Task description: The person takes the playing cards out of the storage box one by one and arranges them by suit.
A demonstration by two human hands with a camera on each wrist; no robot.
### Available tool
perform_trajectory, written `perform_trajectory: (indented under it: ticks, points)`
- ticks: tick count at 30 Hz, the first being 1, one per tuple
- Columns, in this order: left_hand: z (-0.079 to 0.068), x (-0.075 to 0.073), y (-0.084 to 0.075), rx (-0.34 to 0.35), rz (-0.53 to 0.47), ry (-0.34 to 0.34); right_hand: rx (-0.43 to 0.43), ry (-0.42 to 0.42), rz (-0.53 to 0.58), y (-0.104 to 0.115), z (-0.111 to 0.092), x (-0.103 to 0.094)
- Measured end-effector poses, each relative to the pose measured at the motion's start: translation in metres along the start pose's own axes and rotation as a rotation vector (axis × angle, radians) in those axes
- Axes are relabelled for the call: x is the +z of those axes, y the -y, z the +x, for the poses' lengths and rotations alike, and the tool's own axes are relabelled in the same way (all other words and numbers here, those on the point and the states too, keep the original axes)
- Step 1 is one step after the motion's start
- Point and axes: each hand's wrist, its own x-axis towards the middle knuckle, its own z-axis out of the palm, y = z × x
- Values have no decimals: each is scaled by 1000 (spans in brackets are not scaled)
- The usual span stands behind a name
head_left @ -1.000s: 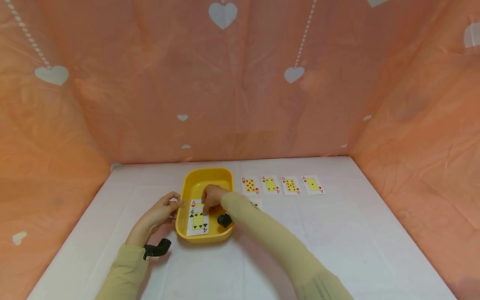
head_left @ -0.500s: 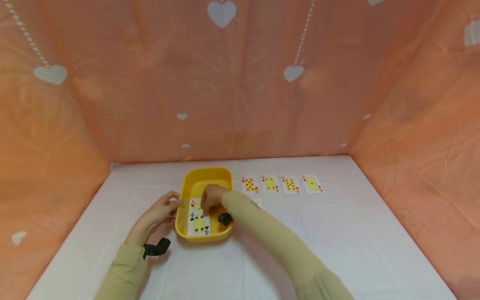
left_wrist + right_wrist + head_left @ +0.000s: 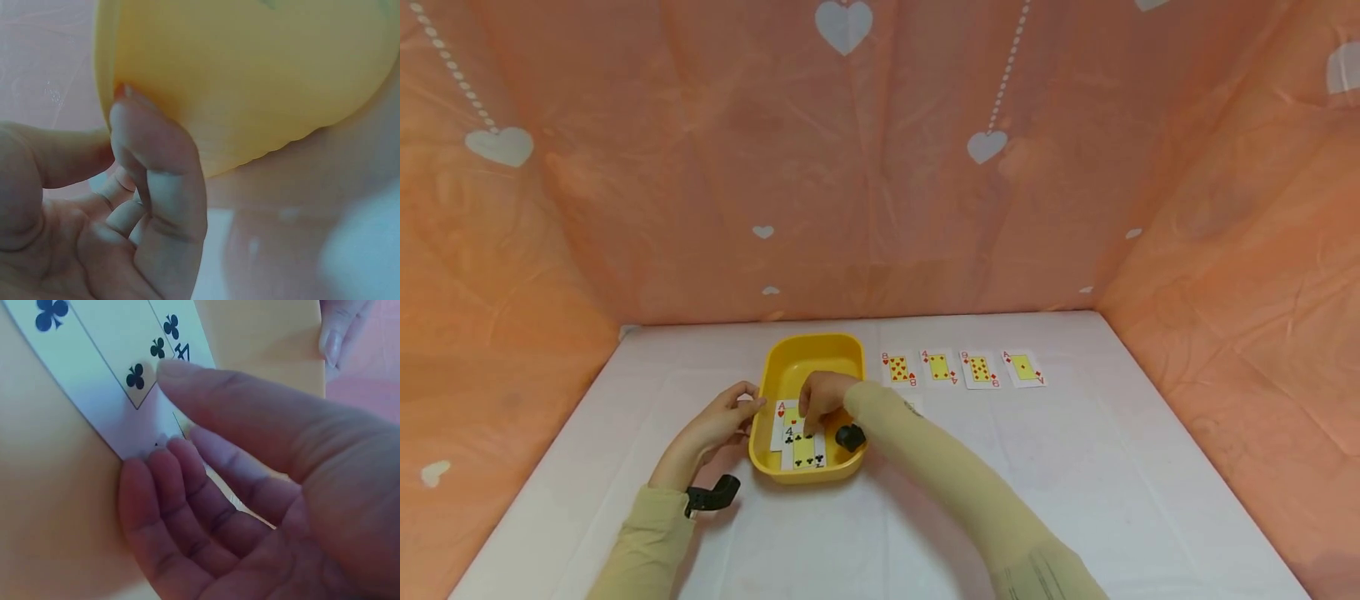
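Pinching the four of clubs (image 3: 803,454) — thumb laid across its face, fingertips closed at its far end — the right hand (image 3: 823,396) worked inside the yellow tray (image 3: 801,358). Governing relation: from these fingertips, the card extended toward the person and to the left, its long axis running far to near, roughly parallel to that of the yellow tray. The card sat in the near part of the yellow tray and overlapped the ace of hearts (image 3: 780,429), which showed at its far and left sides. The right hand was the nearer, in direct contact. The left hand (image 3: 715,425) gripped the left rim between thumb and finger, apart from both cards. On the desk (image 3: 820,542), right of the yellow tray, lay a row: eight of hearts (image 3: 898,369), four of diamonds (image 3: 939,367), nine of diamonds (image 3: 980,369), ace of diamonds (image 3: 1022,367). The right sleeve (image 3: 940,462) mostly hid one further card (image 3: 914,405); its face was unreadable.
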Motion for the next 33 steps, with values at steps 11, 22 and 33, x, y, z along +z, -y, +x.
perform_trajectory:
  ticks: [11, 22, 33]
  points:
    - [-1, 1, 0, -3, 13, -1, 9, 25, -44, 0, -1, -1]
    - [0, 2, -1, 1, 17, -8, -47, 61, -91, -8, 2, -11]
    - [-2, 1, 0, 9, 14, -8, -19, 31, -9, -8, 2, -19]
